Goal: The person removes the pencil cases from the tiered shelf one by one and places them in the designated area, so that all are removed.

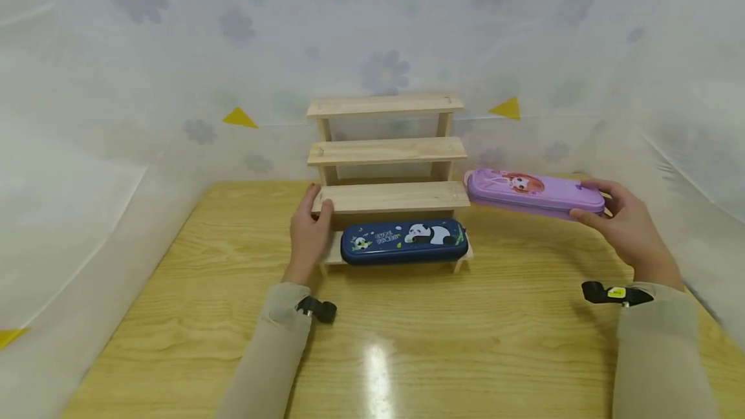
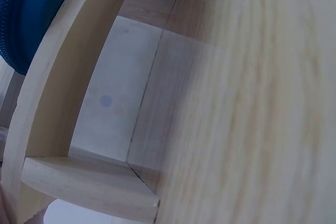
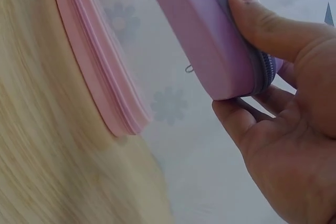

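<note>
Enclosure of pale flower-printed sheeting [image 1: 302, 24] around a wood-grained table [image 1: 233, 315]. Your right hand [image 1: 631, 225] grips a violet pencil case [image 1: 538, 194] by its right end, thumb on the zipped side and fingers curled beneath, as the right wrist view shows. The case appears raised off the table, to the right of a stepped wooden rack [image 1: 390, 196]; its left end lies close to the rack's second-lowest board, though whether they touch cannot be told. Judged by its moulded form, the case should feel light and fairly stiff, with a smooth skin that may slip and a lid that could give a little if squeezed. Held at one end, its far end may dip; a hold across the middle, thumb and fingers on the two long sides, would balance better for you. Your left hand [image 1: 310, 238] holds the left end of that same second-lowest board, the thumb at its front edge. Just below, a navy panda case [image 1: 401, 242] rests lengthwise on the lowest board, nearer its right end; the two upper boards rise behind. In the right wrist view, a pink case [image 3: 100, 56] sits on the table, apart from your fingers. Farther out, yellow triangles [image 1: 508, 108] mark the sheeting on either side of the rack
</note>
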{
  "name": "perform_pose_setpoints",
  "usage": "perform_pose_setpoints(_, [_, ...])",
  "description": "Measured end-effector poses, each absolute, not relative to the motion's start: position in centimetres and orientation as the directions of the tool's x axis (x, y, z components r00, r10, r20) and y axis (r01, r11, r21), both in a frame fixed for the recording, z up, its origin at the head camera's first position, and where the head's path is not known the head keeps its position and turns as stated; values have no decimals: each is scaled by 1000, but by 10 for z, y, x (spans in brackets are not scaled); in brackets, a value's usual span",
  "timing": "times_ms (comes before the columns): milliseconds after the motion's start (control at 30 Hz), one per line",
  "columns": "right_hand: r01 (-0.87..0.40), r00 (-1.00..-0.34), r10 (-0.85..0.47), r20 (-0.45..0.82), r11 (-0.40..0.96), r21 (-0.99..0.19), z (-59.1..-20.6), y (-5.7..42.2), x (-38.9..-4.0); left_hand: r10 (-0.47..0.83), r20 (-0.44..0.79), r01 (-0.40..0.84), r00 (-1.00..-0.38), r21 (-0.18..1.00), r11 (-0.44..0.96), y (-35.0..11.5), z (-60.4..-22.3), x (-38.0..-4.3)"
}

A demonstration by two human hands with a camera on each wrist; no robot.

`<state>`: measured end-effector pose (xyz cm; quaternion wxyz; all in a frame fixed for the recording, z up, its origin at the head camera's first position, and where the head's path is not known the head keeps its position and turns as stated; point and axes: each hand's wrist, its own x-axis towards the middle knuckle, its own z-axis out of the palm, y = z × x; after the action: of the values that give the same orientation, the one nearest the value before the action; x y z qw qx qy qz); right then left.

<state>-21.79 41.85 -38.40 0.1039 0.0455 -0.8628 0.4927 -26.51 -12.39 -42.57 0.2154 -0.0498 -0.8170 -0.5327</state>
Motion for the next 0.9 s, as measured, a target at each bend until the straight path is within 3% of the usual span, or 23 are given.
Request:
perform_pose_setpoints(267, [-124, -987, 5, 158, 596, -793, -388, 417, -221, -147, 408, 315, -901, 850, 423, -124, -427, -265])
perform_pose_setpoints(667, [-133, -990, -34, 140, 591, -796, -406, 420, -226, -149, 399, 304, -905, 850, 431, -123, -426, -265])
perform_pose_setpoints(900, [-3, -1000, 5, 8, 619, -786, -417, 420, -229, -156, 401, 304, -903, 850, 430, -124, -426, -266])
